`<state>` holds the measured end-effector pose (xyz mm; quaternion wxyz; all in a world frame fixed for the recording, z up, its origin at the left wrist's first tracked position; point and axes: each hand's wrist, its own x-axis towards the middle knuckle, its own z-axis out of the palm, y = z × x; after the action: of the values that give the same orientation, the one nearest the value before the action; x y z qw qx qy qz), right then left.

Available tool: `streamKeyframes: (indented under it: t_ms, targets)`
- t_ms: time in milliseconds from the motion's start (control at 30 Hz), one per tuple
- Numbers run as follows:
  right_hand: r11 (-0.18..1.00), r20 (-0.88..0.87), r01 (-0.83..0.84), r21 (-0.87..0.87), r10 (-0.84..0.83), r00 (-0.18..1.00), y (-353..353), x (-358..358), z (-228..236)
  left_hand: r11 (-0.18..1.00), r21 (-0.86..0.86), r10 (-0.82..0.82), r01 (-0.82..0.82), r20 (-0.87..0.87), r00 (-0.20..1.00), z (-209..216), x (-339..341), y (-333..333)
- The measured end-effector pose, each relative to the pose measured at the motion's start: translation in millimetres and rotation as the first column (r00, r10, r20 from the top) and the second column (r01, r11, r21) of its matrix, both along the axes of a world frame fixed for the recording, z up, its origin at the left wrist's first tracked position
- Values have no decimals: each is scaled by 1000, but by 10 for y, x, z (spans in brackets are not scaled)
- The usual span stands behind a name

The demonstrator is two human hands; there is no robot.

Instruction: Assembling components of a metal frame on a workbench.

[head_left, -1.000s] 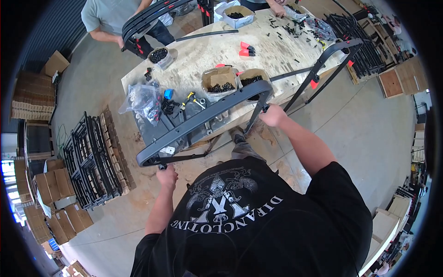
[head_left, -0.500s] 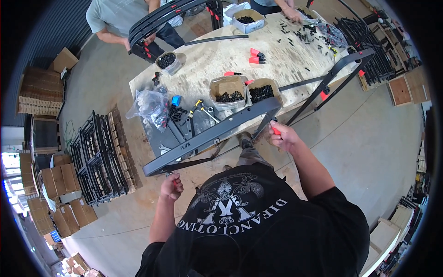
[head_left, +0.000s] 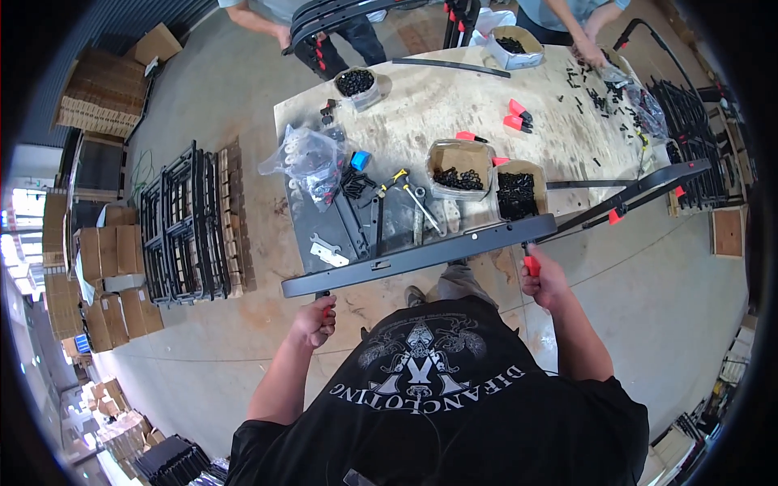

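Note:
A black metal frame (head_left: 421,253) with rounded corners spans the space in front of me, along the near side of the table. Below its left end, my left hand (head_left: 314,321) is closed around a part of the frame where a bit of red shows between the fingers. My right hand (head_left: 546,280) is closed around a red-and-black piece (head_left: 531,264) under the frame's right end. Whatever lies inside both fists is mostly hidden. On the table just beyond the bar are a ratchet wrench (head_left: 425,211), a yellow-and-black tool (head_left: 395,181) and open-end wrenches (head_left: 327,249).
The wooden table (head_left: 389,113) carries a box of black rings (head_left: 459,180), a box of black fasteners (head_left: 519,197), a plastic bag of parts (head_left: 308,160) and red-and-black pieces. Another frame (head_left: 632,198) leans at the right. Two people stand across the table. Stacked frames (head_left: 188,227) lie left.
The frame has swung more level and nearer the table's edge, its right end lower in view. Both hands have moved with it, still closed. My view has shifted left.

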<state>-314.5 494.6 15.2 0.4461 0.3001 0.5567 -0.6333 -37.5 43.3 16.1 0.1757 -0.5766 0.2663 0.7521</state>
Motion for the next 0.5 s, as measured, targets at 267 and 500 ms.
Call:
streamKeyframes:
  t_ms: [267,500]
  targets:
    - [994,68,-54,95,48,997,-85,37,131,996,19,93,-93,-28,995,-67,157,-40]
    - [904,209,-274,328,213,954,-242,-255,366,985,-164,52,-60,-49,997,-83,90,103]
